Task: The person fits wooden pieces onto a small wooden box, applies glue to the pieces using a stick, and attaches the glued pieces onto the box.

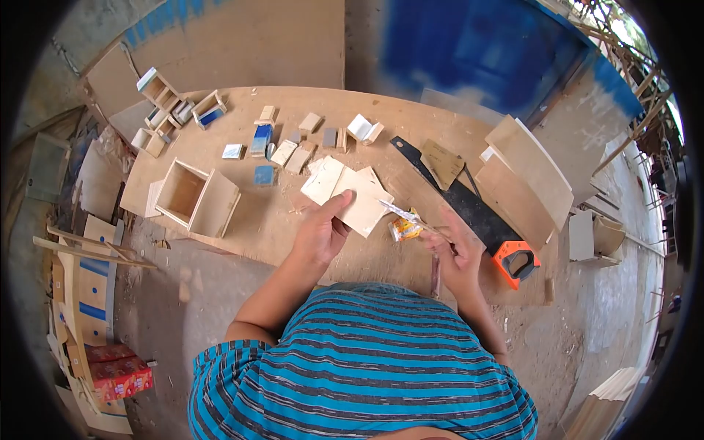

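Observation:
My left hand [325,233] is closed on the edge of a small pale plywood piece [361,210], thumb on top. A second light wooden piece [323,180] lies against it on the far side. My right hand [460,253] grips a slender pale stick-like tool [412,218], whose kind I cannot make out. The tool's tip points left and is close to the plywood's right edge. Just under the tool, a yellow packet [402,230] rests on the wooden worktable [286,253]. To the right lies a handsaw [480,218] with a black blade and orange handle.
An open wooden box [192,196] stands at the table's left. Several small wood blocks [300,157] are scattered toward the back. A brown sanding-paper-like piece [442,164] lies by the saw, beside curved thin boards [524,180]. Red packages [121,378] are on the lower left.

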A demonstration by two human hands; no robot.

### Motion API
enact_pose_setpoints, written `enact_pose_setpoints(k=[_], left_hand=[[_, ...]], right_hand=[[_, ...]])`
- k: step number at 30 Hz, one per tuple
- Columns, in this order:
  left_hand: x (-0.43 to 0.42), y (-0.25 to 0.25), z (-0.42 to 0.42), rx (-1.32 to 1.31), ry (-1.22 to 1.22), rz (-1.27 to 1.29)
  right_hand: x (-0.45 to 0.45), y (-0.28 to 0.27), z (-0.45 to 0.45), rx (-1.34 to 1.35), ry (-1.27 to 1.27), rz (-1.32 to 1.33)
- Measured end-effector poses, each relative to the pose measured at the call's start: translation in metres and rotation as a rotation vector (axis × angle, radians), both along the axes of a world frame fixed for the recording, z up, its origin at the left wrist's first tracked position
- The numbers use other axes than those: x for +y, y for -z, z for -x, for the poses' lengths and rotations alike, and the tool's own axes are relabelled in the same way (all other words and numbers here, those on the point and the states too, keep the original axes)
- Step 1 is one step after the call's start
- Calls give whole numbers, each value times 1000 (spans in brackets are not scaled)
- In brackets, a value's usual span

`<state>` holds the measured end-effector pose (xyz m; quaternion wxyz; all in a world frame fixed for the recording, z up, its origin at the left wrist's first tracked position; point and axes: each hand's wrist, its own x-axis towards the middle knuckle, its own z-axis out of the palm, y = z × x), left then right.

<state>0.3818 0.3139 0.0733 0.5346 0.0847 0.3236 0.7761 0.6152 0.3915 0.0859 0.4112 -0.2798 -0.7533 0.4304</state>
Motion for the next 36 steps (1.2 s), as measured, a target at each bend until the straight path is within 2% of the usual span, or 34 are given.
enact_pose_setpoints(k=[2,5,8,17,20,23,26,32,36], left_hand=[[3,-2,-5,-27,16,22],[5,-7,-10,-74,38,43],[7,-4,-9,-110,50,59],[9,12,9,-175,15,105],[10,12,10,-126,6,64],[12,6,1,-67,33,18],[12,3,-9,-5,68,-20],[9,3,-12,84,84,-47],[8,5,-11,42,102,-38]], right_hand=[[4,6,5,-89,11,-252],[11,14,13,-79,24,-599],[10,25,18,-102,49,-736],[13,21,-1,-137,6,-719],[19,10,-9,-125,60,-570],[12,-6,-2,117,-29,365],[16,0,2,285,-223,964],[14,23,8,268,-201,995],[10,29,7,139,-141,661]])
